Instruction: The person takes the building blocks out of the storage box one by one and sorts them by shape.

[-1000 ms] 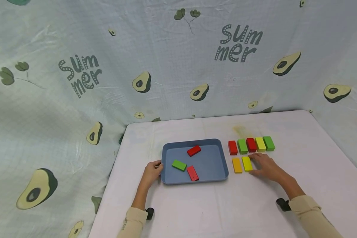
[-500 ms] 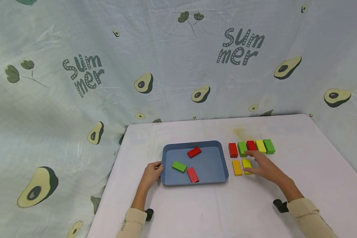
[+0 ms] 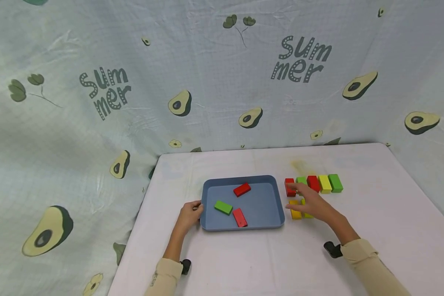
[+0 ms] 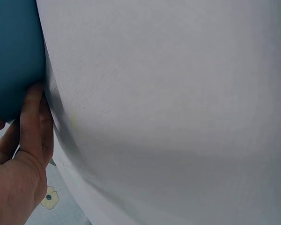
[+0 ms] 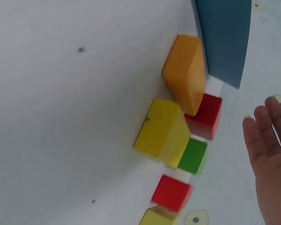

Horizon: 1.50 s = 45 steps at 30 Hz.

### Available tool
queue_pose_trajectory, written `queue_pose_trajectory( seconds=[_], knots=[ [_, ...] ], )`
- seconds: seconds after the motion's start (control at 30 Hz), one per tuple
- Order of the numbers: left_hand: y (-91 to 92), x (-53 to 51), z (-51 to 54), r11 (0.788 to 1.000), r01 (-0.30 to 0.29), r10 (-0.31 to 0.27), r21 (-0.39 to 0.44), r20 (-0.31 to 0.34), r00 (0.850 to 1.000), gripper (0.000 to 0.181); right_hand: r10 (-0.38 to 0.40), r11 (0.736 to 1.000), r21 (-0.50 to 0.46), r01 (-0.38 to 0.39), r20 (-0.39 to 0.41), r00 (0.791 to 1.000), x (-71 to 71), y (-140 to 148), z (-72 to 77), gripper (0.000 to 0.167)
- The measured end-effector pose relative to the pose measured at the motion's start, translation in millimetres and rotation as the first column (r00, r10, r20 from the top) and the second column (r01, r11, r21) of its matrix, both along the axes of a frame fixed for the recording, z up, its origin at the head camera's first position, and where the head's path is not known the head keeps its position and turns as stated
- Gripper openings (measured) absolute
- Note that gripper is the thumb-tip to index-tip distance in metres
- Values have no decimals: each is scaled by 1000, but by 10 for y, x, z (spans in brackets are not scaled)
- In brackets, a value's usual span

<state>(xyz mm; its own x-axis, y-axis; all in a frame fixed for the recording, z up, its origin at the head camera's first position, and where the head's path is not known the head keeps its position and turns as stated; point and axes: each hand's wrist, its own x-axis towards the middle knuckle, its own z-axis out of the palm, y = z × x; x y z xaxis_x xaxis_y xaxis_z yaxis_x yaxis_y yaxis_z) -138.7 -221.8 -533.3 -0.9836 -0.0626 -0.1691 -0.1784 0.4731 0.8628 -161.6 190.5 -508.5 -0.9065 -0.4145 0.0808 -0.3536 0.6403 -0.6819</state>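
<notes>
My left hand point(image 3: 189, 214) holds the left edge of a blue-grey tray point(image 3: 260, 224); its fingertips also touch the tray wall point(image 4: 16, 51) in the left wrist view. Inside the tray lie a green block point(image 3: 223, 207), a red block point(image 3: 242, 189) and another red block point(image 3: 239, 217). My right hand point(image 3: 316, 203) hovers over the blocks right of the tray, fingers spread and holding nothing. Below it are an orange block point(image 5: 185, 70) and a yellow block point(image 5: 161, 129), partly covered in the head view. A red block point(image 3: 290, 188) sits behind its fingertips.
The back row continues with a green block point(image 5: 193, 154), a red block point(image 3: 313, 183), a yellow block point(image 3: 324, 183) and a green block point(image 3: 335, 183). Everything stands on a white-covered table point(image 3: 244, 263). A printed curtain point(image 3: 214, 82) hangs behind it.
My right hand has lifted off the front yellow block and moved left over the orange block, carrying nothing. The left hand stays at the tray, and the blocks have kept their places.
</notes>
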Motion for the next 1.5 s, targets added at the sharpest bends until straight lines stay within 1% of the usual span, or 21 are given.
queue_pose_trajectory(
  seconds=[0.13, 0.23, 0.43, 0.53, 0.73, 0.93, 1.1, 1.27, 1.5],
  knots=[
    [-8, 1, -7, 1000, -6, 6, 1, -3, 1000, 36, 63, 998, -3, -63, -4, 998, -43, -138, 33, 70],
    [-9, -1, -9, 1000, -7, 7, 3, -4, 1000, 36, 102, 994, -25, -102, -1, 995, -69, -235, 35, 70],
    [-3, -5, -10, 1000, -1, 1, 6, -1, 1000, 36, 165, 984, -60, -165, -1, 986, -98, -394, -24, 70],
    [-7, -4, -7, 1000, -2, 2, -5, -7, 1000, 36, 194, 979, -71, -193, -1, 981, -108, -480, -49, 71],
    [-23, 2, 7, 1000, 1, -1, -13, -16, 1000, 35, 233, 970, -83, -229, 38, 972, -110, -670, -55, 72],
    [-20, 20, 21, 1000, 4, -4, -1, -11, 1000, 36, 295, 955, -59, -292, 52, 954, -116, -862, -81, 72],
    [-17, 26, 14, 1000, 8, -8, 5, -14, 1000, 36, 311, 950, -50, -308, 57, 949, -110, -988, -136, 73],
    [-23, 29, -2, 1000, 19, -19, 9, -18, 1000, 35, 310, 951, -2, -310, 66, 949, -101, -1062, -209, 71],
    [-36, 20, -9, 1000, 14, -14, 11, -19, 1000, 36, 352, 934, 29, -355, 77, 933, -106, -1141, -287, 70]
  ],
)
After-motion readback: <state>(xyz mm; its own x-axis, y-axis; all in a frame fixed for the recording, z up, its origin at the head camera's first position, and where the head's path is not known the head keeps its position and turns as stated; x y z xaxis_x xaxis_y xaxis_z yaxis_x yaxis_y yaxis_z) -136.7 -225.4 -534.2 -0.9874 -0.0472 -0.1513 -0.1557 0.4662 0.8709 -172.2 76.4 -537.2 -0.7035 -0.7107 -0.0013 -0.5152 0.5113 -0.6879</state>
